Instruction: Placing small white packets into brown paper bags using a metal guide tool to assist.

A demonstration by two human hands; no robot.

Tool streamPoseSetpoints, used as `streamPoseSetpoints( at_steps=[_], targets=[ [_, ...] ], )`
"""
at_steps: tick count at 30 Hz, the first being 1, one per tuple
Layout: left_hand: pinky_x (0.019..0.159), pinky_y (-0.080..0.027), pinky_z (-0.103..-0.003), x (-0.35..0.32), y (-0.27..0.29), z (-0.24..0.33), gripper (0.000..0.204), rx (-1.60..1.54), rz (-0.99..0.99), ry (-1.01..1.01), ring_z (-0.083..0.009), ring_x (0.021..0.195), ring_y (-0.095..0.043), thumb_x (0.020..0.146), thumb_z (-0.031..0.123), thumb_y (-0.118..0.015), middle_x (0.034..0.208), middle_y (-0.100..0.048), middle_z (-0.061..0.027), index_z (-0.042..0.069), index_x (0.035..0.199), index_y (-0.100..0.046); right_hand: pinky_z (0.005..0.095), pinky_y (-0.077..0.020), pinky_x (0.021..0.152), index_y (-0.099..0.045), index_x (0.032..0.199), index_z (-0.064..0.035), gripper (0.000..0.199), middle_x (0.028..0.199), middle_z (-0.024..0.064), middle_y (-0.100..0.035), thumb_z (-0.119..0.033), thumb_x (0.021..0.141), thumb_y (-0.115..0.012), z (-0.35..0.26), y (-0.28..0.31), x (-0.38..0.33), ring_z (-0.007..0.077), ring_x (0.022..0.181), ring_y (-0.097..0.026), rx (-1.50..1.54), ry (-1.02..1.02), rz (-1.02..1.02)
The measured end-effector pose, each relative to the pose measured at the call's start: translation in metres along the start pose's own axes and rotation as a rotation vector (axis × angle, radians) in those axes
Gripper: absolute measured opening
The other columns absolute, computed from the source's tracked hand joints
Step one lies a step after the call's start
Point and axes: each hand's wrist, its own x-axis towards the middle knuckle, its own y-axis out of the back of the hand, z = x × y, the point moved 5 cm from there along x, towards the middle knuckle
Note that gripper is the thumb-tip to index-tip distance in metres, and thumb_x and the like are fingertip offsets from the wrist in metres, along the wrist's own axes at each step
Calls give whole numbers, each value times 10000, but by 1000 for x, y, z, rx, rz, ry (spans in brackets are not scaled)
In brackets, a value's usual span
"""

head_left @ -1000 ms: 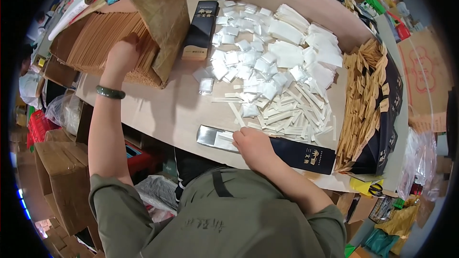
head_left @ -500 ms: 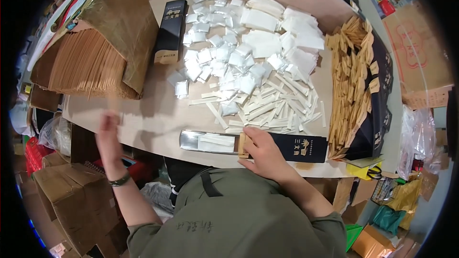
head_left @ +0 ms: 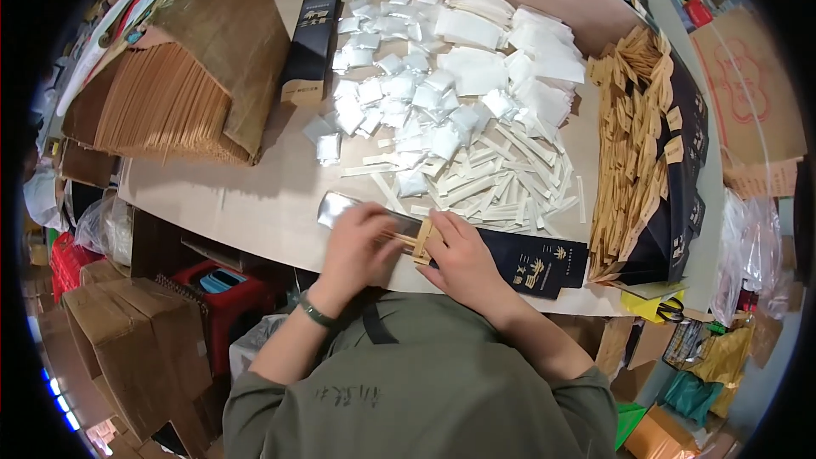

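Note:
My left hand is closed round thin wooden chopsticks, whose tips meet the tan open end of a dark paper sleeve. My right hand grips that sleeve at its mouth, fingers on top. More dark sleeves with gold print lie under and to the right of my right hand. Past my left fingers shows the end of a shiny silver packet; the rest of it is hidden by the hand.
A cardboard box of upright thin brown sticks stands left. Silver sachets, narrow white paper strips and white folded napkins cover the middle. Filled dark sleeves stand at the right, with scissors near the edge.
My left hand has come from near the stick box to the sleeve, bringing chopsticks to its mouth. My right hand keeps its grip; the sleeves beneath are now fanned apart.

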Motion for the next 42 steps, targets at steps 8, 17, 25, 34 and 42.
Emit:
streamPoseSetpoints(
  at_steps=[8, 17, 25, 34, 42],
  targets=[
    [905, -510, -386, -5, -33, 40, 492, -219, -170, 61, -352, 1056, -618, 827, 83, -722, 1225, -559, -197, 24, 1278, -533, 463, -449, 1009, -607, 1056, 9, 446, 1312, 220, -530, -130, 669, -780, 1, -1, 0, 403, 1178, -524, -27, 21, 120],
    [727, -499, -385, 11, 12, 5, 410, 386, -247, -219, -293, 820, -628, 627, 155, -820, 851, -616, -97, 85, 964, -599, 422, -516, 618, -689, 844, -127, 132, 873, 106, -599, -154, 717, -710, -25, 81, 8, 298, 826, -638, -73, 190, -97],
    [860, -489, -279, -17, -26, 8, 471, -573, -604, 364, -130, 924, -585, 797, 214, -804, 991, -624, -64, -12, 1152, -591, 431, -466, 989, -700, 860, -66, 298, 1208, 157, -607, -269, 696, -844, 99, 157, -55, 350, 1195, -546, -290, -74, 21],
    [743, -523, -370, -8, -24, 24, 377, -235, -520, 394, -307, 799, -647, 727, 117, -744, 937, -658, -134, 17, 1057, -591, 417, -498, 746, -652, 878, -38, 371, 1052, 155, -651, -392, 801, -732, 28, 34, -37, 333, 933, -612, -61, -195, 27],
    [761, -530, -421, -17, 0, 5, 692, 188, -331, 140, -349, 886, -625, 673, 195, -835, 959, -602, -131, 79, 1285, -533, 487, -518, 648, -658, 846, -43, 209, 720, 169, -670, -238, 862, -586, 44, 3, -19, 376, 690, -660, 82, -561, -18]
  ],
)
